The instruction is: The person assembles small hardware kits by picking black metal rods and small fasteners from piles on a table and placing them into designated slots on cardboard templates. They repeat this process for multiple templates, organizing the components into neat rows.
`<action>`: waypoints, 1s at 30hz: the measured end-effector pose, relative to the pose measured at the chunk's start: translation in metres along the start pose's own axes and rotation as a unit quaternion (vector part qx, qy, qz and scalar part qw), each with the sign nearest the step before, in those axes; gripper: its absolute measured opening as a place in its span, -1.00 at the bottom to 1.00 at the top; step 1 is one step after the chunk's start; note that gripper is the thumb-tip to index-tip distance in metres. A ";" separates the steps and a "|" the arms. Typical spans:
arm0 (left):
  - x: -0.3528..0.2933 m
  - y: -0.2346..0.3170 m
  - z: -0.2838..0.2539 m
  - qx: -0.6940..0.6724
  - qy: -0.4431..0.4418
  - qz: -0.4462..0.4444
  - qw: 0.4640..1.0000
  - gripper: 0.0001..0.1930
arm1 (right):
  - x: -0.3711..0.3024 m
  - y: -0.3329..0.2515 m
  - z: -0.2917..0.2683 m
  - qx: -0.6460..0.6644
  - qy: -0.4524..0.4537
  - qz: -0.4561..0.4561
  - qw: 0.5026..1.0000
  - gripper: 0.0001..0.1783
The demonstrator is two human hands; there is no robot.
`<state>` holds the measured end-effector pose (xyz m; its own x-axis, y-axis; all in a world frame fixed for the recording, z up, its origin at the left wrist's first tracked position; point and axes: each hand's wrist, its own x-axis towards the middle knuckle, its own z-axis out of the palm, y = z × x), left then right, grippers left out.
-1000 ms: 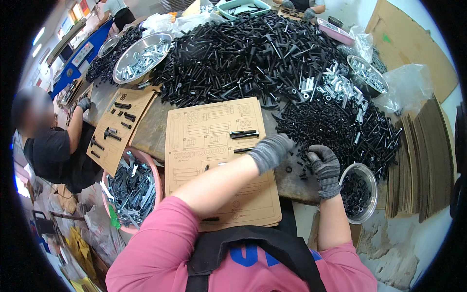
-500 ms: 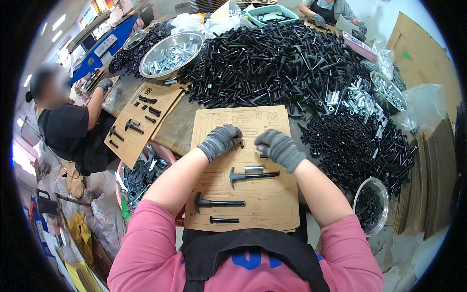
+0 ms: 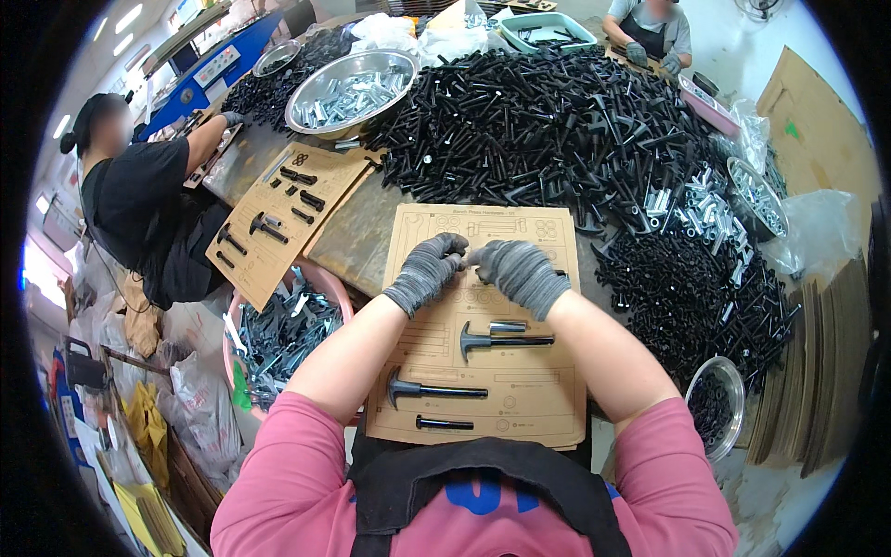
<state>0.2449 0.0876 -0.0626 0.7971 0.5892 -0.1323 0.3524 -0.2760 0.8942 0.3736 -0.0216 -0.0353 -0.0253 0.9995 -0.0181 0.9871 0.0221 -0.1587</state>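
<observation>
My left hand [image 3: 429,272] and my right hand [image 3: 520,276], both in grey knit gloves, meet over the upper half of a printed brown cardboard sheet [image 3: 548,408]. Their curled fingertips pinch close together, and whatever is between them is too small and hidden to name. Below my right hand lie a silver sleeve [image 3: 508,326] and a black T-shaped bolt [image 3: 509,341]. A second T-shaped bolt [image 3: 436,390] lies lower on the sheet, above a plain black bolt [image 3: 445,423]. Part of another dark piece shows beside my right hand.
Beyond the sheet rises a heap of black bolts [image 3: 520,130], with silver sleeves [image 3: 710,209] at its right. A steel bowl of sleeves [image 3: 408,67] stands far left. A filled cardboard sheet [image 3: 325,172] and a pink tub [image 3: 345,302] are leftward. Two co-workers sit at the table.
My right hand has moved left toward my left hand, and their fingertips now come together. The whole view has shifted slightly. The co-worker on the left has reached farther forward.
</observation>
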 end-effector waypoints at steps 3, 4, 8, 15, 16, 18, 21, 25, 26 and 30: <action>-0.003 0.004 -0.005 0.008 0.009 -0.020 1.000 -0.70 | 0.015 -0.011 0.025 0.003 0.008 0.003 1.000 -0.78; -0.004 0.003 -0.006 -0.008 0.009 -0.026 1.000 -0.70 | 0.019 -0.007 0.031 0.009 -0.009 0.007 1.000 -0.78; -0.009 -0.008 -0.016 0.059 -0.025 0.004 0.998 -0.63 | 0.008 0.008 0.010 0.065 0.018 0.076 0.995 -0.72; -0.007 0.020 0.015 0.326 -0.092 0.067 0.938 -0.61 | -0.003 0.012 0.016 -0.053 -0.045 0.160 0.985 -0.76; -0.004 0.020 0.018 0.321 -0.093 0.064 0.940 -0.64 | -0.003 0.010 0.016 -0.043 -0.040 0.162 0.985 -0.77; 0.000 0.020 0.024 0.311 -0.095 0.058 0.944 -0.69 | 0.001 0.012 0.020 -0.059 -0.025 0.176 0.982 -0.78; -0.003 0.026 0.026 0.307 -0.073 0.067 0.947 -0.72 | -0.004 0.017 0.019 -0.075 -0.021 0.154 0.985 -0.79; -0.001 0.021 0.026 0.290 -0.074 0.061 0.952 -0.72 | -0.003 0.007 0.010 -0.050 -0.048 0.177 0.982 -0.78; 0.000 0.021 0.026 0.288 -0.077 0.054 0.953 -0.72 | -0.004 0.005 0.008 -0.047 -0.044 0.178 0.982 -0.77; -0.003 0.029 0.026 0.305 -0.079 0.039 0.948 -0.69 | -0.004 0.014 0.024 -0.044 -0.005 0.182 0.982 -0.78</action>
<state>0.2654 0.0585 -0.0474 0.8787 0.4412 -0.1824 0.4695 -0.7296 0.4972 0.3834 -0.0257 -0.0608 0.3312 0.9411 -0.0686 0.9407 -0.3350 -0.0542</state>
